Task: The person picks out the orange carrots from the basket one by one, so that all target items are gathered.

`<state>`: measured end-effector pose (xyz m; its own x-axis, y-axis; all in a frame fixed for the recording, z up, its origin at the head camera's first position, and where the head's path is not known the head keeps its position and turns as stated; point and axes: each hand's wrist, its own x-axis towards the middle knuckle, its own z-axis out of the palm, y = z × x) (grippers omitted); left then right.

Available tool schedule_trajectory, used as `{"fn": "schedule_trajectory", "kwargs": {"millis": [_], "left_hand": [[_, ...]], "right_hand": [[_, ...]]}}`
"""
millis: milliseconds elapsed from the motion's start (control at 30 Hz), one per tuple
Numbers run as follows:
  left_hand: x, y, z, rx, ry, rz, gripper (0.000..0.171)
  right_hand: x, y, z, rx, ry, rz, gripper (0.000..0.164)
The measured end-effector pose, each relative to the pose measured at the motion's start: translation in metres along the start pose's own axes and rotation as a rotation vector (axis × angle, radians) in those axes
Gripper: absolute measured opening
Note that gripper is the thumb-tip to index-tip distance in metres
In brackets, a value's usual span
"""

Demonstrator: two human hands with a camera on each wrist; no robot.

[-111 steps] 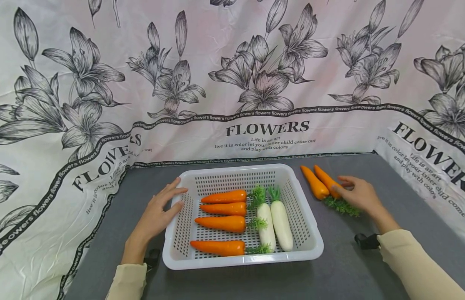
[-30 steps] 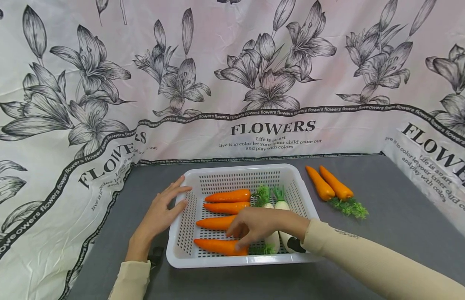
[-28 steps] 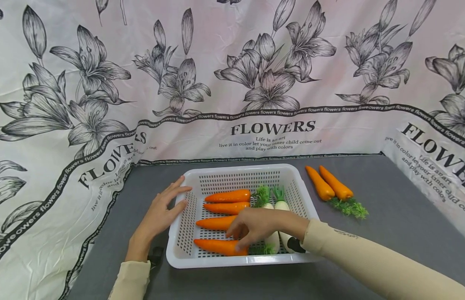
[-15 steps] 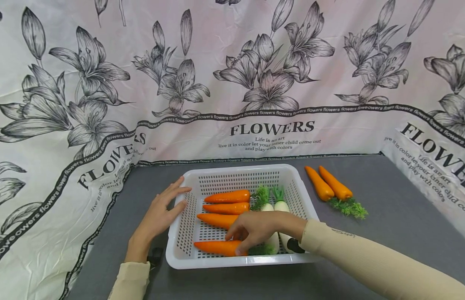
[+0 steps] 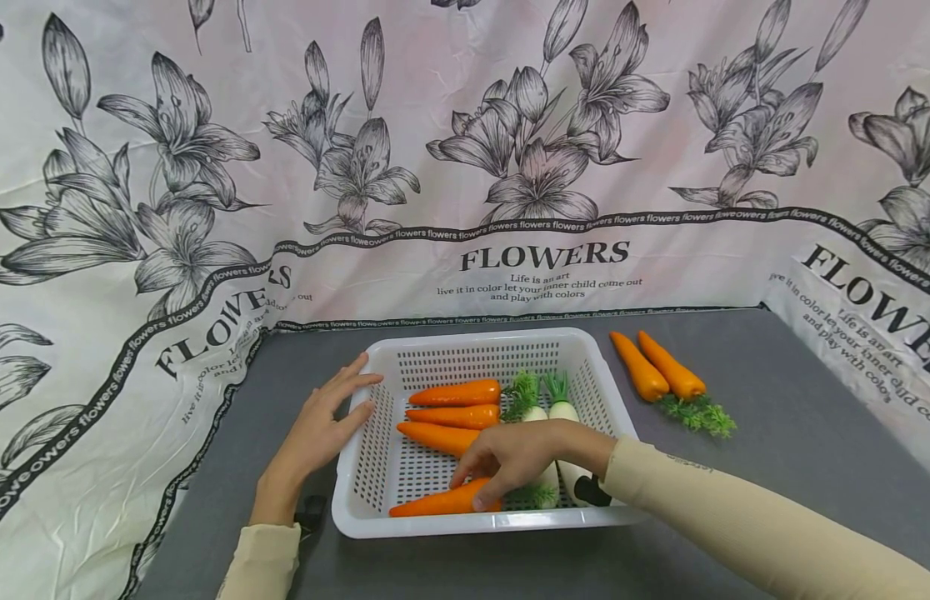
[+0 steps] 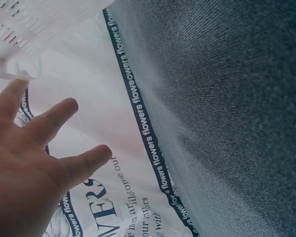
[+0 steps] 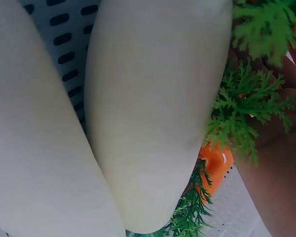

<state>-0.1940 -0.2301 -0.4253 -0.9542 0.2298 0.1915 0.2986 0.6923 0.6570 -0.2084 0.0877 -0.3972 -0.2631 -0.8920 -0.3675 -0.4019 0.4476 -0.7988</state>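
My right hand [image 5: 510, 458] reaches into a white perforated basket [image 5: 360, 523] and pinches the stem end of the front carrot [image 5: 435, 502], which lies tilted along the near wall. Behind it are three more carrots; the nearest of these, the third carrot [image 5: 435, 437], is partly covered by my hand. Two white radishes [image 7: 153, 113] lie under the right wrist, with green carrot leaves [image 7: 246, 103] beside the palm. My left hand [image 5: 318, 425] rests on the basket's left rim with fingers spread; in the left wrist view its fingertips are at the rim.
Outside the basket, two carrots [image 5: 671, 367] with leafy tops [image 5: 697, 415] lie on the grey table [image 5: 772, 467] at the back right. A flower-printed cloth [image 5: 540, 275] hangs behind the table and along both sides.
My right hand has gone from the two outside carrots into the basket. The front carrot has turned, its stem end away from the near wall; the third carrot has shifted slightly. The left hand stays put.
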Motion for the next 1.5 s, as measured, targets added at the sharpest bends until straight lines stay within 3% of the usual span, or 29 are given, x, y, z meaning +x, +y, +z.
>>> {"fn": "schedule_trajectory", "kwargs": {"millis": [167, 500, 733, 867, 1133, 1333, 1500], "left_hand": [[0.0, 0.0, 0.0, -0.005, -0.002, 0.0, 0.041], [0.001, -0.002, 0.0, -0.013, -0.006, -0.007, 0.041], [0.0, 0.0, -0.001, -0.019, -0.006, -0.005, 0.041], [0.0, 0.0, -0.001, -0.017, -0.007, -0.004, 0.041], [-0.001, 0.001, 0.0, -0.015, -0.002, -0.001, 0.04], [-0.001, 0.0, 0.0, -0.009, 0.0, -0.003, 0.041], [0.0, -0.001, 0.0, -0.006, -0.001, 0.0, 0.041]], "right_hand": [[-0.002, -0.001, -0.002, -0.012, 0.048, -0.007, 0.044], [-0.014, 0.002, -0.012, 0.049, 0.178, -0.122, 0.049], [-0.039, -0.002, -0.023, 0.051, 0.369, -0.077, 0.048], [-0.056, -0.006, -0.03, 0.099, 0.431, -0.062, 0.048], [-0.089, -0.005, -0.044, 0.105, 0.578, -0.106, 0.047], [-0.116, 0.001, -0.045, 0.142, 0.758, 0.026, 0.05], [-0.14, 0.012, -0.044, 0.1, 0.904, 0.102, 0.049]]}}
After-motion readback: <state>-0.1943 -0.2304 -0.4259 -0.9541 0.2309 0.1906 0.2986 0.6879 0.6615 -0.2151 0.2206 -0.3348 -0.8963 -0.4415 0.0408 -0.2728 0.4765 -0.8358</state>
